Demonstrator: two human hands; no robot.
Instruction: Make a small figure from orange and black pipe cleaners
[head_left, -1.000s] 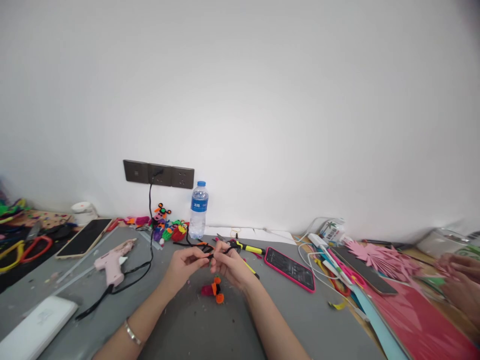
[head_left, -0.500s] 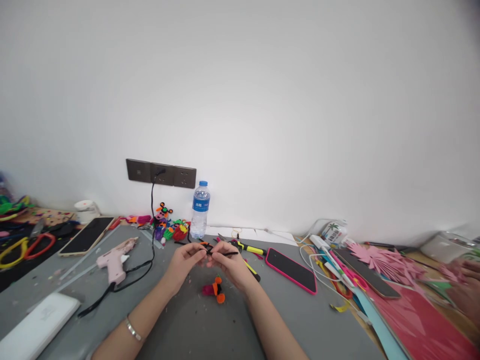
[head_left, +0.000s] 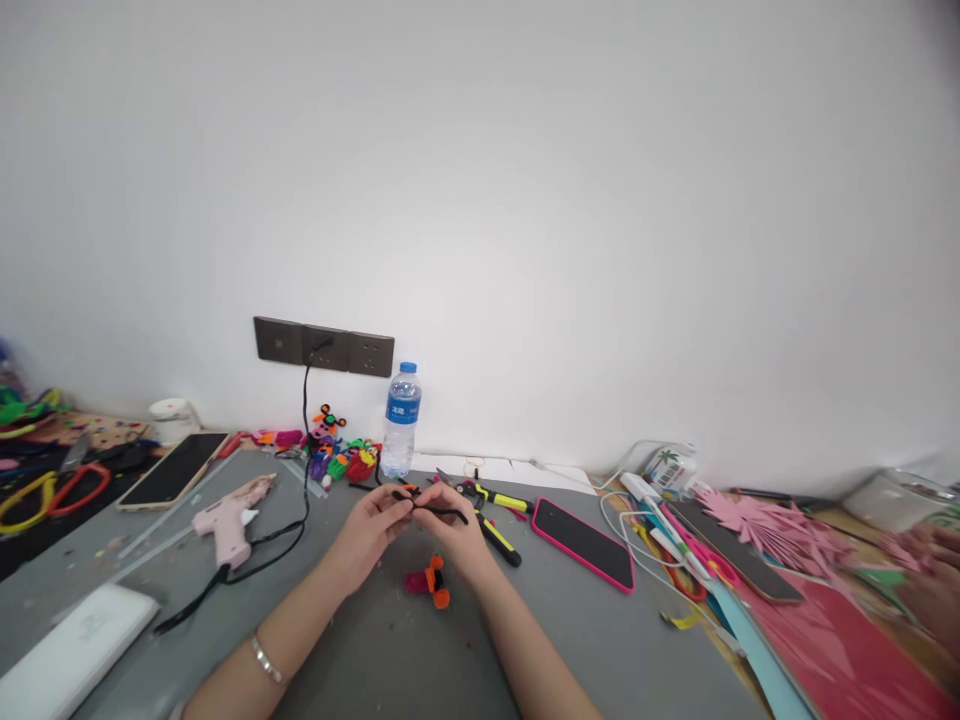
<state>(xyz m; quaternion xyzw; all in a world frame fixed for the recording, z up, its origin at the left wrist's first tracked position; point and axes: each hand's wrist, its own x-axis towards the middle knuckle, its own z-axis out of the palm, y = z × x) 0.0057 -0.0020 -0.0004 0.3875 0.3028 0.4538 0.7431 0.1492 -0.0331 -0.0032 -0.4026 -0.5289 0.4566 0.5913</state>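
Observation:
Over the middle of the grey mat (head_left: 397,650), both hands meet at a thin black fuzzy strip (head_left: 448,513). My left hand (head_left: 373,530) pinches it near its left part, thumb and finger pressed together. From the other side my right hand (head_left: 454,530) grips the same strip, whose free end sticks out to the right over the fingers. The two hands' fingertips nearly touch and hide part of the strip. Just below them lies a small orange, magenta and black fuzzy figure (head_left: 431,582), touched by neither hand. Yellow-and-black pliers (head_left: 501,540) lie right behind my right hand.
A pink glue gun (head_left: 227,522) with a black cord and a white power bank (head_left: 79,650) lie left. A water bottle (head_left: 401,425) stands by the wall near colourful fuzzy figures (head_left: 337,460). Rightward are a pink-edged phone (head_left: 583,545), white cables, red paper (head_left: 847,640) and another person's hand (head_left: 937,590).
My right hand has shifted slightly left and turned, uncovering more of the pliers' lower handle. The strip's free end now slants downward to the right.

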